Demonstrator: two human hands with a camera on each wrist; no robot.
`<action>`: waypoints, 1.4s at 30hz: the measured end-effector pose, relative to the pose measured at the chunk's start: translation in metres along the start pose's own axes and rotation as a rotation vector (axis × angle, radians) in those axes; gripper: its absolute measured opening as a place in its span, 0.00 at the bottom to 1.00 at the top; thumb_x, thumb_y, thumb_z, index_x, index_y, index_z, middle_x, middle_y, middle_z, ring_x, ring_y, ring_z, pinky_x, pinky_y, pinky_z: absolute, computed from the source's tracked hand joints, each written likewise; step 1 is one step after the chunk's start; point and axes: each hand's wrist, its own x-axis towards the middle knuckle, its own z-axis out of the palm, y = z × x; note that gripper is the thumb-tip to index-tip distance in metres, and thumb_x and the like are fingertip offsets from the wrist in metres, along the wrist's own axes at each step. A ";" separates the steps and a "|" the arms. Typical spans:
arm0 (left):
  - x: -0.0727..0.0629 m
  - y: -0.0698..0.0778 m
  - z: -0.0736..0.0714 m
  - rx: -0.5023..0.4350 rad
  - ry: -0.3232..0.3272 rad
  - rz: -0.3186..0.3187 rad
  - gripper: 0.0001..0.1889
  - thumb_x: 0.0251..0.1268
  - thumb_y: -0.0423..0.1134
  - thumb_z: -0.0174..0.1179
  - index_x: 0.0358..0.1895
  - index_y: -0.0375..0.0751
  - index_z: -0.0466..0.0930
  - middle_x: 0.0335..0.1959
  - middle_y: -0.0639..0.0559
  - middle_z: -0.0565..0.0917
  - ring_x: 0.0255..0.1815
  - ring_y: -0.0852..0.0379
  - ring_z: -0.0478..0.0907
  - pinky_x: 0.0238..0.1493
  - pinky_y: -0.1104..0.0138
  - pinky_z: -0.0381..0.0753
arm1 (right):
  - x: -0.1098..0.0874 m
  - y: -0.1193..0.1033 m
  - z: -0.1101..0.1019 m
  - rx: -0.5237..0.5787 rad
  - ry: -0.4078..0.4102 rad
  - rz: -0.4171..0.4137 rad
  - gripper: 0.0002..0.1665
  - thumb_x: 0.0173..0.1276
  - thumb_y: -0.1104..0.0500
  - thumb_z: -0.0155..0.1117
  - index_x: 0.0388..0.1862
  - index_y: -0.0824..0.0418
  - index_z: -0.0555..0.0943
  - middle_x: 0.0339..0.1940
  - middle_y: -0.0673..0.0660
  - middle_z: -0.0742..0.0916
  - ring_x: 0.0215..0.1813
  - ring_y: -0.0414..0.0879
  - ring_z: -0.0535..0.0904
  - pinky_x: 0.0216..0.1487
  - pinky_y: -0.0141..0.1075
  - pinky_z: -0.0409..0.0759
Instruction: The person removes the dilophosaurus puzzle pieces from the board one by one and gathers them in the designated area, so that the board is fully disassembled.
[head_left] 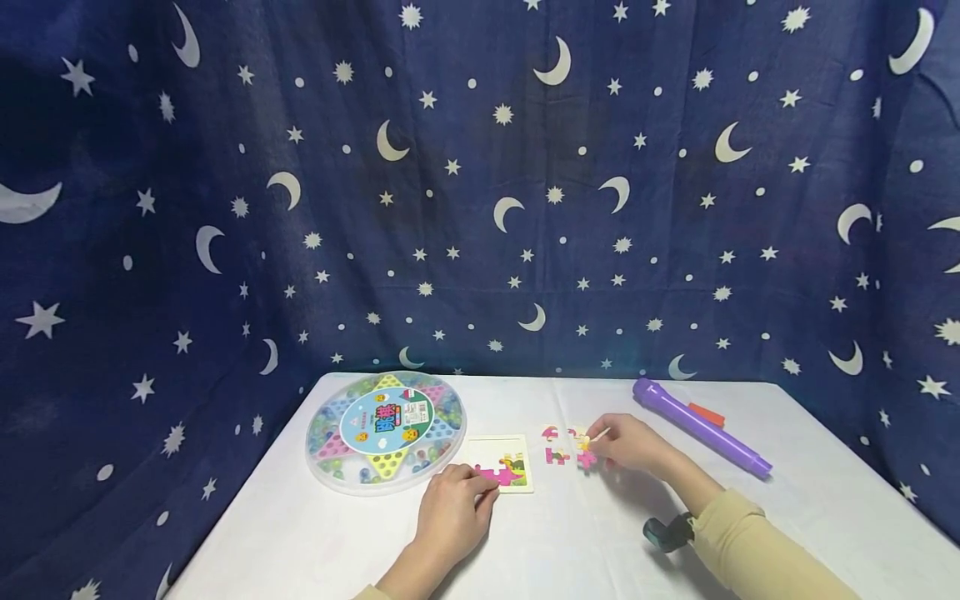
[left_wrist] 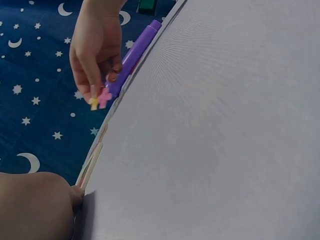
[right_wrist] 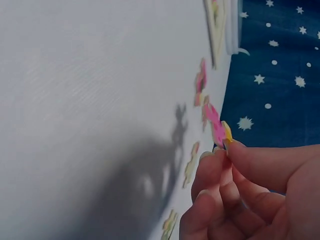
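My right hand (head_left: 630, 443) pinches a pink and yellow jigsaw piece (right_wrist: 216, 125) between thumb and fingertips, raised a little over the table; the left wrist view shows the same piece (left_wrist: 103, 98) below the fingertips. Near it lie loose jigsaw pieces, among them a pink one (head_left: 557, 456) and another (head_left: 550, 432) behind it. My left hand (head_left: 455, 510) holds the near left corner of a white-framed puzzle board (head_left: 519, 488), thumb by the front edge. Joined pieces showing a pink figure (head_left: 504, 476) fill part of the board. The hand hides its left corner.
A round Chinese checkers set (head_left: 386, 425) with marbles lies left of the board. A purple tube (head_left: 701, 427) and an orange block (head_left: 707, 414) lie at the right. The white table (head_left: 360, 533) meets a dark blue curtain (head_left: 480, 208) with moons and stars behind.
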 end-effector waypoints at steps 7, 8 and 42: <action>0.000 -0.001 -0.002 -0.008 -0.061 -0.028 0.04 0.57 0.41 0.74 0.36 0.53 0.92 0.31 0.59 0.83 0.37 0.58 0.80 0.35 0.61 0.82 | 0.002 0.009 0.003 -0.152 0.043 0.025 0.07 0.65 0.62 0.71 0.39 0.59 0.81 0.26 0.52 0.83 0.25 0.47 0.79 0.29 0.40 0.75; 0.000 -0.001 -0.002 -0.009 -0.067 -0.030 0.05 0.57 0.42 0.74 0.36 0.52 0.92 0.31 0.59 0.82 0.37 0.58 0.80 0.35 0.61 0.82 | 0.002 0.010 0.004 -0.179 0.052 0.022 0.06 0.65 0.62 0.71 0.38 0.59 0.81 0.27 0.52 0.82 0.25 0.46 0.78 0.29 0.40 0.75; 0.001 0.001 -0.006 0.123 -0.228 0.077 0.15 0.66 0.44 0.67 0.54 0.64 0.88 0.38 0.54 0.79 0.42 0.56 0.74 0.42 0.59 0.77 | 0.028 -0.057 0.079 -0.228 0.002 -0.177 0.09 0.64 0.63 0.70 0.42 0.53 0.87 0.43 0.51 0.87 0.54 0.55 0.82 0.60 0.57 0.76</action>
